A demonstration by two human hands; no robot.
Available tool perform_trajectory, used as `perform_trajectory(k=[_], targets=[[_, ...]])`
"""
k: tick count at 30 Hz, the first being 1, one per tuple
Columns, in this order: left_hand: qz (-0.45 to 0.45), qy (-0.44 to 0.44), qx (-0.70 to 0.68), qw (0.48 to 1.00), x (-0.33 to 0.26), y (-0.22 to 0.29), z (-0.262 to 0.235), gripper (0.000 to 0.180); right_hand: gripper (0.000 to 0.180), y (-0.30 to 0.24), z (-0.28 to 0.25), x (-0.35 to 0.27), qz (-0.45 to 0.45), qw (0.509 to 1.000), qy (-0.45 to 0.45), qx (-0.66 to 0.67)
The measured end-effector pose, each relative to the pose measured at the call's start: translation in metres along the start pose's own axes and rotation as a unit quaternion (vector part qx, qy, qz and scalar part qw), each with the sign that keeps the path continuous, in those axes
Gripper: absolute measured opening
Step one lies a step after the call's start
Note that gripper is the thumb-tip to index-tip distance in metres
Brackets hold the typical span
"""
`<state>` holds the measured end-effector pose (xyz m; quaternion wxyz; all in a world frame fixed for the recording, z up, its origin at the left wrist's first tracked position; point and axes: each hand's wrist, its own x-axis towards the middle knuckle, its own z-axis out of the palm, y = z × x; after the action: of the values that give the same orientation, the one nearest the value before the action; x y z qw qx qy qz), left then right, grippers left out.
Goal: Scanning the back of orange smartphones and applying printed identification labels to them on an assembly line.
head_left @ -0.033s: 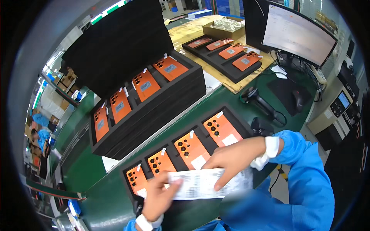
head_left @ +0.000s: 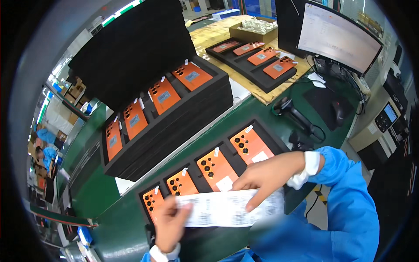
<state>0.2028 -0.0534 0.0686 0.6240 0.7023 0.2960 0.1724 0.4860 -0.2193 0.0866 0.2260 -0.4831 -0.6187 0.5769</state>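
Observation:
A white strip of printed labels (head_left: 218, 210) stretches between my hands, in front of a black foam tray (head_left: 194, 178). The strip's left end is pinched between the thumb and fingers of my left hand (head_left: 171, 222). My right hand (head_left: 271, 175) grips its upper edge farther right, thumb on the printed face and fingers behind. Several orange phones lie back up in the tray: the far-left phone (head_left: 152, 201), one next to it (head_left: 182, 183), another near my right fingers (head_left: 214, 168), and the far-right phone (head_left: 249, 142). White stickers show on some; the strip and my hands cover their lower parts.
Behind stands a stack of black foam trays (head_left: 174, 126) with orange phones on top. Another phone tray (head_left: 248, 65) lies on a wooden board at the back. To the right are a barcode scanner (head_left: 294, 114), a mouse (head_left: 337, 114), a monitor (head_left: 340, 37) and a label printer (head_left: 382, 124).
My left hand and the left end of the label strip have shifted to the left. My right hand has moved only slightly, still on the strip.

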Motion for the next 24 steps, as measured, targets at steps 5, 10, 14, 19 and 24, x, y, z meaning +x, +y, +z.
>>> perform_trajectory(k=[5,10,14,19,24], targets=[[-0.033,0.154,-0.013,0.987,-0.021,-0.019,-0.053,0.010,0.032,0.031,-0.011,-0.041,0.064,0.992,0.108,-0.002],[0.210,0.158,0.193,0.945,0.015,0.009,-0.013,0.043,0.031,0.033,-0.010,-0.034,0.043,0.983,0.162,-0.082],[0.259,-0.133,0.389,0.874,0.052,0.046,0.030,0.047,0.032,0.031,-0.009,-0.033,0.017,0.975,0.178,-0.129],[0.060,-0.311,0.401,0.860,0.087,0.049,0.062,0.032,0.030,0.019,-0.007,-0.041,0.011,0.968,0.200,-0.150],[0.132,-0.278,0.350,0.885,0.083,0.047,0.070,0.031,0.027,0.017,-0.004,-0.032,-0.027,0.955,0.268,-0.122]])
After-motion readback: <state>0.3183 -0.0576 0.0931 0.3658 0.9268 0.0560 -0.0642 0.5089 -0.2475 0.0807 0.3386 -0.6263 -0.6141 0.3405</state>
